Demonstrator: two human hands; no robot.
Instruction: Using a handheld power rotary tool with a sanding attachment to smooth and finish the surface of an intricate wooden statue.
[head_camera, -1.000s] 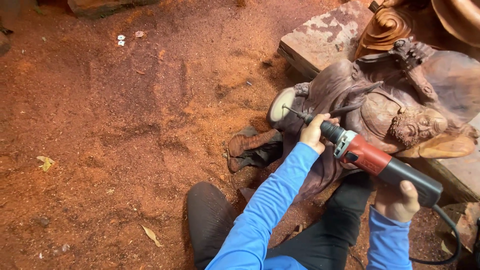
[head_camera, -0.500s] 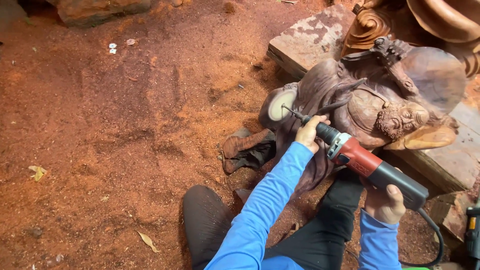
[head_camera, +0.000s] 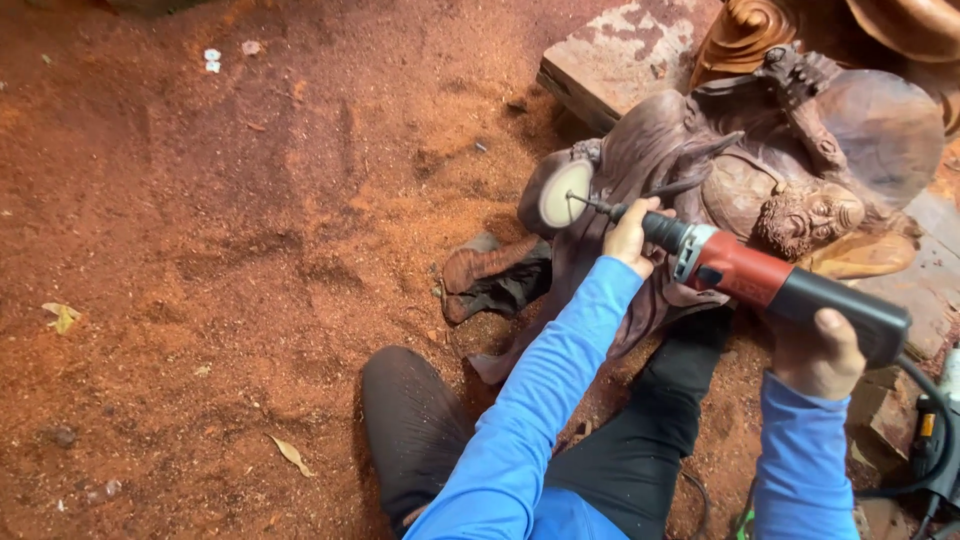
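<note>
A red and black power grinder (head_camera: 775, 288) with a long shaft and a pale round buffing wheel (head_camera: 564, 194) is held in both hands. My left hand (head_camera: 630, 237) grips the black neck of the tool near the shaft. My right hand (head_camera: 820, 352) holds the black rear handle. The wheel rests against the lower left side of a dark brown carved wooden statue (head_camera: 760, 170) of a bearded figure, which lies on the ground in front of me. Both arms wear blue sleeves.
Red sawdust (head_camera: 250, 250) covers the ground to the left. A worn wooden plank (head_camera: 620, 60) lies behind the statue, with another pale carved piece (head_camera: 745, 30) above it. My black-trousered knees (head_camera: 420, 430) are below. A black cable (head_camera: 930, 440) runs at the right edge.
The view has shifted slightly, so statue and tool sit a little lower and to the left. The grinder stays at the same spot on the statue, held by both hands.
</note>
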